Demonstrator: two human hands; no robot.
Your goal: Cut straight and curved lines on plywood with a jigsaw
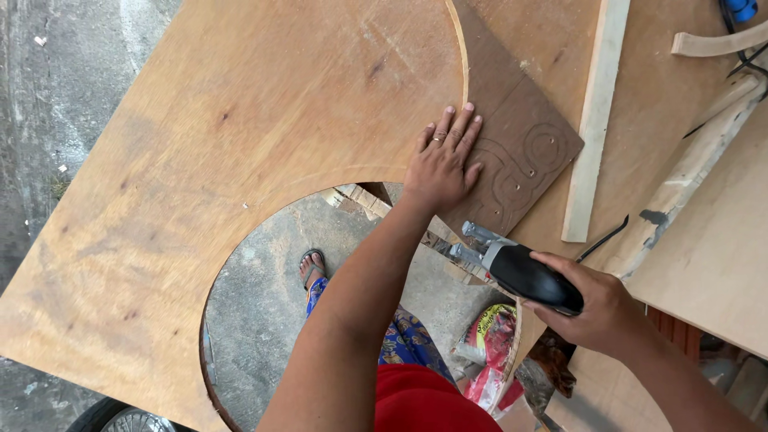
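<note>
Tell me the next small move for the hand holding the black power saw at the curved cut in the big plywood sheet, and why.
Probably ease the black power saw forward along the curved cut, since the right hand grips it at the kerf while the left hand presses flat on the large brown plywood sheet beside the line, steadying it.

Left hand lies flat on plywood sheet; power tool to its right.
</note>
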